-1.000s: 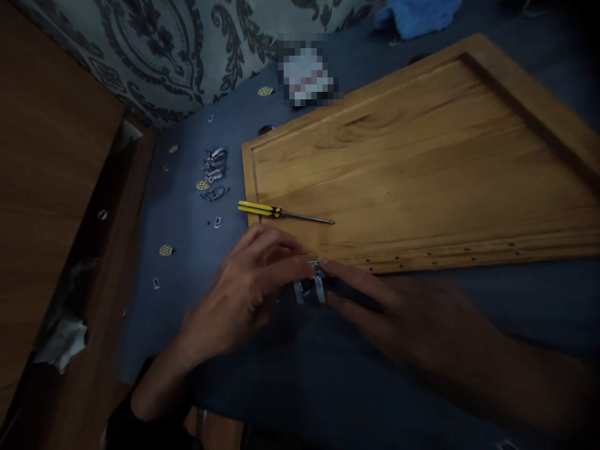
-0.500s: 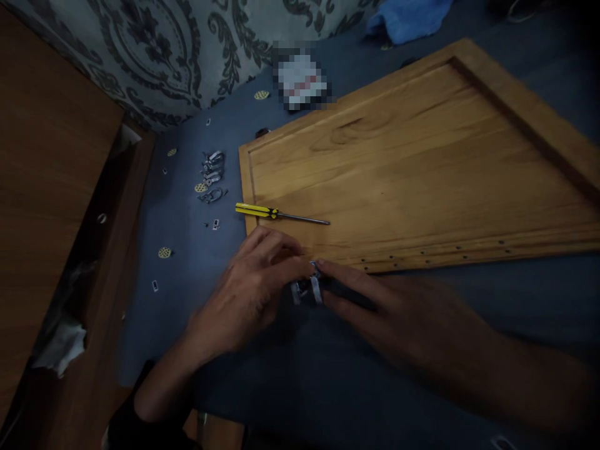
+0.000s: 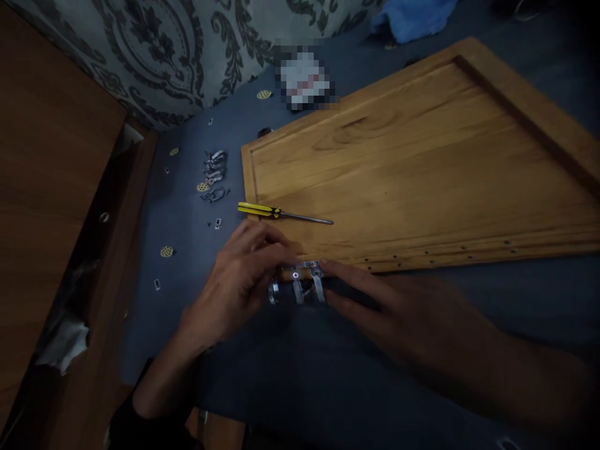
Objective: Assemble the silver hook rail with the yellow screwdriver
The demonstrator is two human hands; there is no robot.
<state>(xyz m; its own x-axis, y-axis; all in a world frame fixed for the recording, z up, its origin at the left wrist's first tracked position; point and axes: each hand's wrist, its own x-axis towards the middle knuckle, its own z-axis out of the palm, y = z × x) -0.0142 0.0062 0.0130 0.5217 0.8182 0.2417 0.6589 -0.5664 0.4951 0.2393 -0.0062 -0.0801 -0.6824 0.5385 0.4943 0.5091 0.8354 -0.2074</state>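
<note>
Along the near edge of a wooden panel [image 3: 375, 187] sit several curved metal hooks [image 3: 297, 287], one with a cross-head screw in it. My right hand [image 3: 389, 306] comes in from the right, index finger and thumb closed at the rightmost metal hook [image 3: 319, 286]. Over the panel's near left corner, my left hand [image 3: 239, 281] has bent fingers drawn together; whatever lies between their tips is hidden. A yellow-handled screwdriver [image 3: 281, 213] lies on the panel just beyond my left hand. Small dark holes [image 3: 428, 253] run along the near edge to the right.
On the blue-grey cloth [image 3: 187, 250] left of the panel lie a cluster of metal hooks [image 3: 214, 175], yellow perforated discs [image 3: 167, 251] and small plates [image 3: 218, 223]. A blurred box [image 3: 304, 81] and a blue cloth [image 3: 415, 19] are at the back. Wooden furniture [image 3: 51, 156] borders the left.
My left hand has drawn back slightly to the left, uncovering more of the hooks and a screw. My right hand stays at the rightmost hook. The view has shifted slightly.
</note>
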